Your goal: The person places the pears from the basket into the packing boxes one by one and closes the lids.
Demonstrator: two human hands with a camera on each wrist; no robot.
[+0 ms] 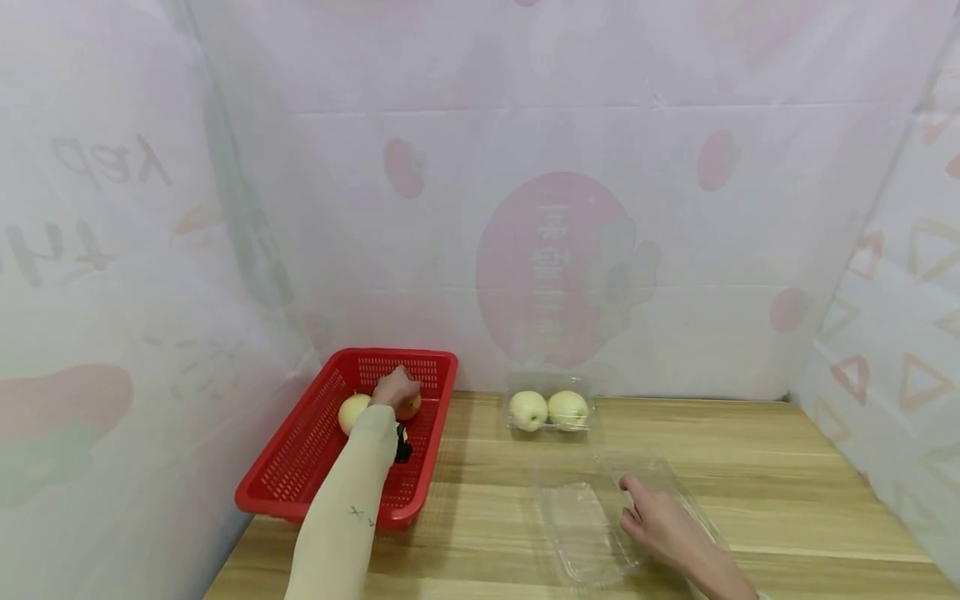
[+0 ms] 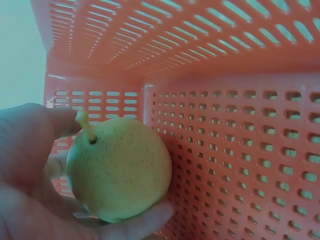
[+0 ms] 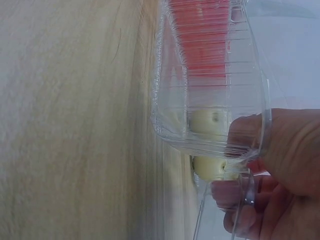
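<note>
My left hand reaches into the red plastic basket. Its fingers and thumb curl round a speckled yellow-green pear, whose stem points up toward the fingers in the left wrist view. Another pear lies in the basket beside the hand. On the right, my right hand grips the middle part of an open clear plastic clamshell box, which lies spread on the table. Through the clear wall in the right wrist view, a fingertip shows behind the plastic.
A second clear box holding two pears stands at the back of the wooden table, near the wall. Printed white cloth hangs behind and on both sides. The basket stands close to the left cloth.
</note>
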